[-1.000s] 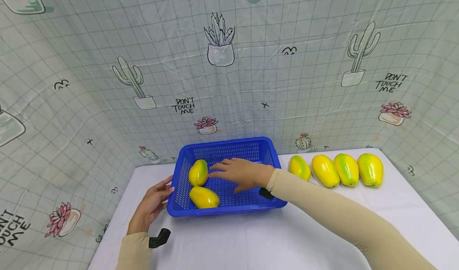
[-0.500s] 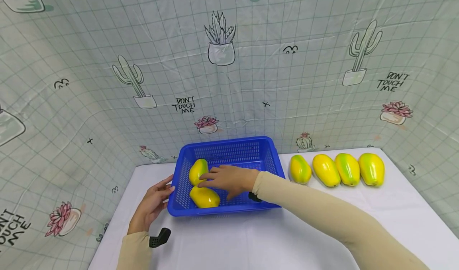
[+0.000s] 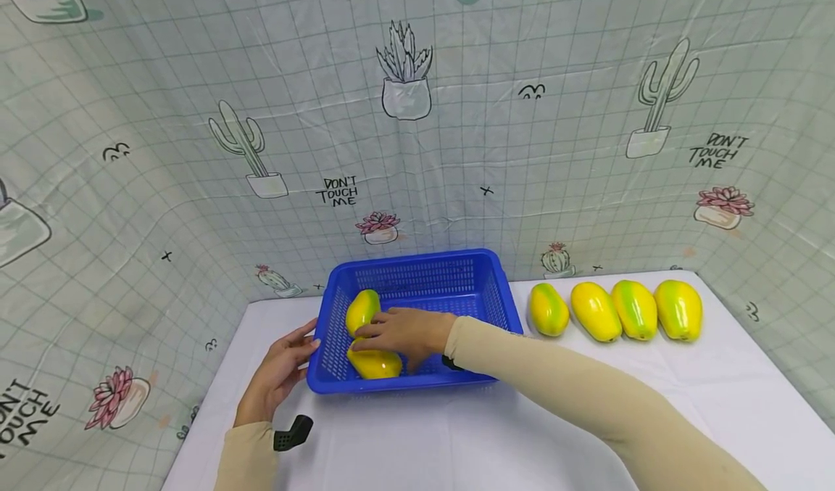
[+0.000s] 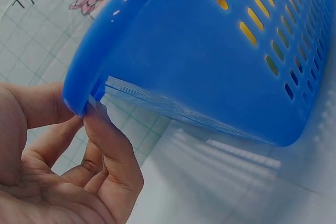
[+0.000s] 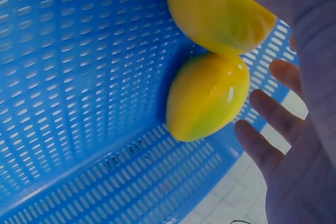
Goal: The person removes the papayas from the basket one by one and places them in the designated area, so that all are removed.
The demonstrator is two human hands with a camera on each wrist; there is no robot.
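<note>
My left hand point(image 3: 277, 368) pinches the left rim of a blue perforated plastic basket point(image 3: 417, 261) between thumb and fingers, as the left wrist view shows. Inside, at the basket's left end, lie two yellow-green papayas: a rear papaya point(image 3: 362, 312) and a front papaya point(image 3: 376, 365). My right hand point(image 3: 414, 331) reaches into the basket above the front papaya, fingers spread and pointing left. In the right wrist view its fingers point(image 5: 262, 142) are extended beside the papayas and not curled round either; whether the thumb touches the front papaya is hidden.
Several more papayas point(image 3: 636, 310) stand in a row on the white-covered table point(image 3: 391, 447), right of the basket. A cloth backdrop point(image 3: 457, 150) with cactus prints rises behind and at both sides. The basket's back wall is near it.
My right hand has moved left and slightly nearer inside the basket, from beside the rear papaya to over the front one. The left hand and basket have stayed put.
</note>
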